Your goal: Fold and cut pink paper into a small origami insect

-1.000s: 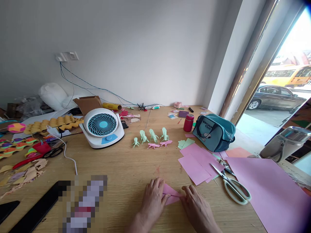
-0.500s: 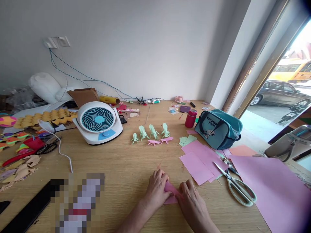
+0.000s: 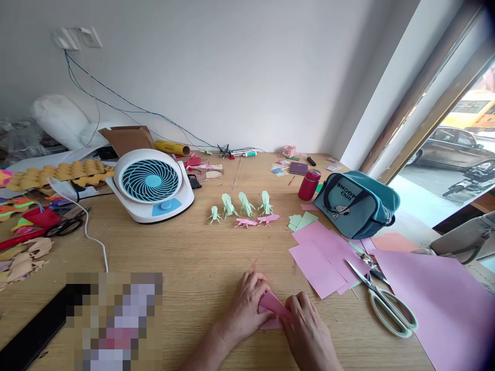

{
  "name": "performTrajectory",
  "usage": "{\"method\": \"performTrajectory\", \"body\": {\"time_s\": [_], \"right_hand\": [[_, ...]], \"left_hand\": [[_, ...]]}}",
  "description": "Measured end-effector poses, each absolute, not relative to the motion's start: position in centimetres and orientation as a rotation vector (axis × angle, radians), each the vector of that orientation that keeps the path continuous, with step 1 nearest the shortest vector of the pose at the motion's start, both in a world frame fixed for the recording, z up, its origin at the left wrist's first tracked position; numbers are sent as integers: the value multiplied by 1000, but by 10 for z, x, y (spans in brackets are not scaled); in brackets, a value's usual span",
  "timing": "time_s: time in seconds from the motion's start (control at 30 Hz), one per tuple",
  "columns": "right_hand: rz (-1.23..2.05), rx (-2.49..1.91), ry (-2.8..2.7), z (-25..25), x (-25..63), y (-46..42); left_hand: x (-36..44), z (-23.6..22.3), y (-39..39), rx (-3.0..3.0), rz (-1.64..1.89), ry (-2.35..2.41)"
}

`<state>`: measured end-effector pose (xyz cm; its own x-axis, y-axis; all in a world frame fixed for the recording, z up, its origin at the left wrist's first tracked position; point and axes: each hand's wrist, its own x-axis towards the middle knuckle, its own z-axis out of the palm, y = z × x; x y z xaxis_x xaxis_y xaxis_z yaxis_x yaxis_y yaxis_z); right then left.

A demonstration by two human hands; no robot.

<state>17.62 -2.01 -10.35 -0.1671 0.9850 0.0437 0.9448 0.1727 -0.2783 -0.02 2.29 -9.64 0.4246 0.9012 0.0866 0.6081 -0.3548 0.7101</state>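
Note:
Both hands meet at the near edge of the wooden table (image 3: 201, 268). My left hand (image 3: 245, 304) pinches the left side of a small folded pink paper (image 3: 273, 304), fingers curled on it. My right hand (image 3: 307, 330) presses and grips its right side, lifting a flap. The paper is partly hidden under the fingers. Beyond the hands stands a row of folded green paper figures (image 3: 242, 205) with two pink paper figures (image 3: 257, 221) in front.
Pink sheets (image 3: 325, 257) and scissors (image 3: 386, 304) lie to the right, beside a large pink sheet (image 3: 433, 304). A teal bag (image 3: 358, 203) and red flask (image 3: 308, 184) sit behind. A white desk fan (image 3: 150, 185), its cable, and paper scraps occupy the left.
The view has shifted so the table contents slid up and left. My hands have drawn closer together and the pink paper is folded up more compactly between them.

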Motion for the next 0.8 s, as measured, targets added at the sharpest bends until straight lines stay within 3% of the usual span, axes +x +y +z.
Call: {"method": "performTrajectory", "body": {"time_s": [0.4,0.57,0.8], "right_hand": [[943,-1823,-1910,-109,188,-12],[1083,-1612,-1768,-97,191,-2],[1322,-1454,-1789,-74,181,14]], "left_hand": [[-3,-115,28,2053,846,1218],[-5,-119,34,1684,1048,1192],[-12,-109,40,1309,1011,969]]}}
